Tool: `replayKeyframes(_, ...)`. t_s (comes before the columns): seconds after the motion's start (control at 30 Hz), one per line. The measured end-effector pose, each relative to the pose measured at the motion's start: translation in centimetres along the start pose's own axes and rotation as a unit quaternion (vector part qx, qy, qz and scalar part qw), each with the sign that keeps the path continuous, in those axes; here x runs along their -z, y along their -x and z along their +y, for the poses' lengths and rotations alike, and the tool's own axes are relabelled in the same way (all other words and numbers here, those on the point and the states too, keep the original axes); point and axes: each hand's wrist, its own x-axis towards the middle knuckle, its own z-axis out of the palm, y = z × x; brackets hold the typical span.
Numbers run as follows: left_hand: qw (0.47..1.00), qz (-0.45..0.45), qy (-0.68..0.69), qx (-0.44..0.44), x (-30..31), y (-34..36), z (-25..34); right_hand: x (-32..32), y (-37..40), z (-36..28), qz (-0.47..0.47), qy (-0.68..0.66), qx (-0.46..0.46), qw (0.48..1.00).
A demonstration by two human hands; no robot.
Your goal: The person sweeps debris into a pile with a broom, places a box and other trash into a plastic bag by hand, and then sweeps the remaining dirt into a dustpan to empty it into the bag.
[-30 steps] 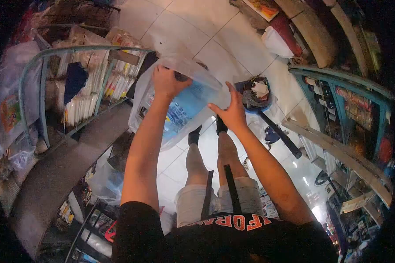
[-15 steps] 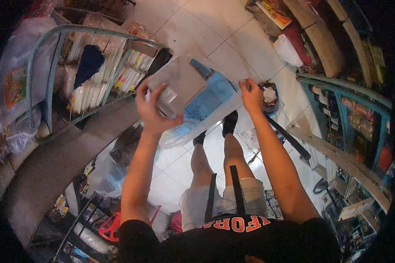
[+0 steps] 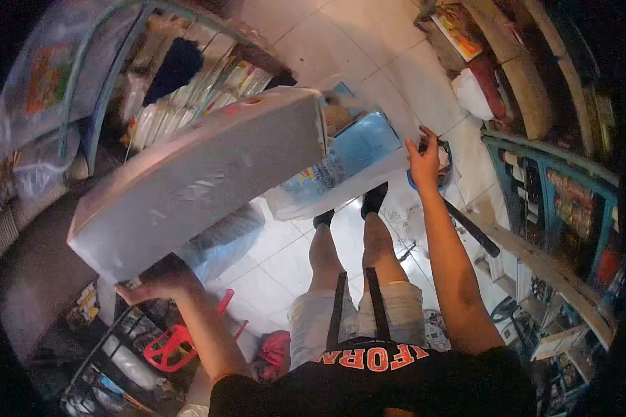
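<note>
A long, pale grey box [image 3: 202, 184] slants across the view, its near left end close to me. My left hand [image 3: 156, 281] grips that end from below, the fingers partly hidden under it. At its far end the box overlaps a clear plastic bag [image 3: 306, 201], in which a blue printed pack [image 3: 358, 149] shows. With fingers pinched together, my right hand [image 3: 424, 160] holds the bag's right edge. The bag hangs above the floor, over my feet.
On the left stands a metal-framed rack [image 3: 94, 104] packed with wrapped goods. Shelving [image 3: 549, 153] lines the right side. A red plastic item [image 3: 170, 347] lies at lower left, and a black bar [image 3: 469, 226] leans beside my right forearm. White tiles [image 3: 355, 42] cover the floor.
My left hand has moved down and left, and the long box now stretches far out to the left of the bag. My right hand has shifted slightly right, still at the bag's edge.
</note>
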Motion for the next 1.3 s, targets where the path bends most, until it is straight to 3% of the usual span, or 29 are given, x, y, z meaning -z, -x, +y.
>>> replayKeyframes(0.1,0.997,0.047,-0.052,0.028,3.2,-1.2,-0.7,-0.4,0.3,1.1,0.023,0.044,0.081,0.995)
replayKeyframes(0.17,0.993,0.089,-0.048,0.068,7.1,-2.5,-2.4,-0.5,0.0,2.7,0.005,0.027,0.065,0.998)
replayKeyframes(0.23,0.962,0.201,-0.033,0.18,8.4,-2.4,-3.4,-0.6,0.7,1.5,0.009,0.057,0.096,0.994)
replayKeyframes(0.37,0.935,0.219,0.075,0.269,15.9,-3.8,-8.9,-0.2,1.2,0.8,-0.047,0.064,0.08,0.994)
replayKeyframes(0.43,0.891,0.331,0.022,0.311,18.6,-4.1,-12.3,-0.4,1.5,1.0,-0.025,0.078,0.097,0.992)
replayKeyframes(0.47,0.889,0.335,0.023,0.312,19.5,-4.0,-13.7,-0.5,1.6,1.0,-0.028,0.065,0.07,0.995)
replayKeyframes(0.53,0.89,0.256,-0.025,0.376,20.0,-3.0,-15.8,-0.6,1.9,1.3,-0.035,0.056,0.044,0.997)
replayKeyframes(0.57,0.889,0.259,-0.024,0.378,19.7,-2.8,-16.7,-0.8,2.1,1.6,0.005,0.103,0.035,0.994)
replayKeyframes(0.67,0.816,0.325,0.158,0.45,19.9,-2.9,-19.1,-1.6,4.2,1.5,0.079,0.149,0.031,0.985)
replayKeyframes(0.7,0.776,0.274,0.091,0.561,21.7,-2.8,-20.9,-1.6,5.4,1.5,0.114,0.145,0.033,0.982)
replayKeyframes(0.73,0.719,0.215,0.022,0.661,22.1,-2.5,-21.7,-1.4,6.8,1.9,0.075,0.059,0.024,0.995)
replayKeyframes(0.77,0.715,0.21,0.023,0.667,22.4,-2.1,-22.5,-0.9,8.4,2.3,0.035,-0.029,0.016,0.999)
replayKeyframes(0.83,0.758,0.059,-0.235,0.605,21.5,-1.1,-23.1,0.7,12.1,1.3,0.017,-0.052,-0.183,0.982)
replayKeyframes(0.87,0.779,-0.027,-0.293,0.554,20.7,-0.8,-22.8,2.0,13.4,3.0,0.036,-0.086,-0.275,0.957)
replayKeyframes(0.9,0.776,-0.035,-0.293,0.558,19.1,-0.4,-22.2,3.6,14.6,5.4,0.055,-0.12,-0.364,0.922)
replayKeyframes(0.97,0.853,-0.187,-0.288,0.393,15.5,0.5,-21.0,7.2,17.2,7.9,0.093,-0.2,-0.452,0.864)
replayKeyframes(1.0,0.849,-0.195,-0.289,0.398,14.4,0.7,-21.2,8.8,18.1,9.5,0.139,-0.181,-0.478,0.848)
replayKeyframes(1.03,0.853,-0.312,-0.361,0.212,13.1,0.8,-21.6,9.9,18.7,10.2,0.186,-0.164,-0.502,0.828)
replayKeyframes(1.07,0.814,-0.413,-0.409,0.015,11.8,1.1,-22.0,11.3,19.1,10.8,0.216,-0.146,-0.497,0.828)
replayKeyframes(1.23,0.801,-0.438,-0.405,-0.046,5.6,4.1,-20.7,16.5,15.8,13.2,0.22,-0.137,-0.396,0.881)
replayKeyframes(1.3,0.728,-0.442,-0.496,-0.17,3.8,4.7,-20.0,15.6,13.4,10.9,0.305,-0.139,-0.302,0.892)
